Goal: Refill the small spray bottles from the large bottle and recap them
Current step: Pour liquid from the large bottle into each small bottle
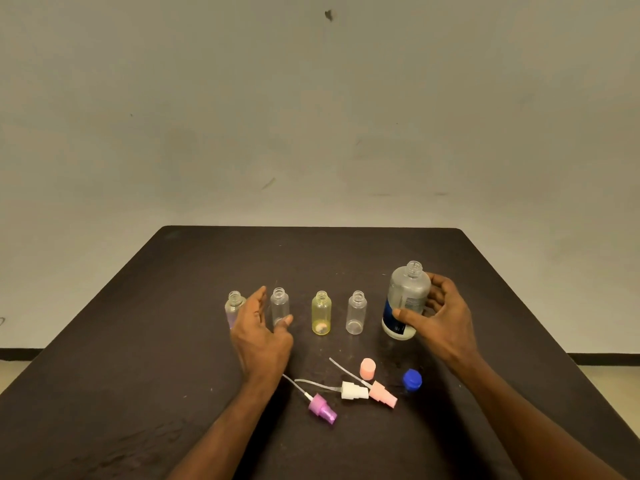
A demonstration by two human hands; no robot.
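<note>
Several small uncapped spray bottles stand in a row on the dark table (138,323): a purplish one (233,306) at the left, a clear one (280,304), a yellow one (321,312) and another clear one (356,313). My left hand (261,334) reaches between the two leftmost bottles with its fingers straight, the thumb near the clear bottle's base. My right hand (440,315) grips the large uncapped bottle (406,299), which stands at the right end of the row.
In front of the bottles lie a purple spray head (322,409), a white spray head (353,390), a pink spray head (382,394), a pink cap (367,368) and the blue cap (412,379). A plain wall rises behind the table's far edge.
</note>
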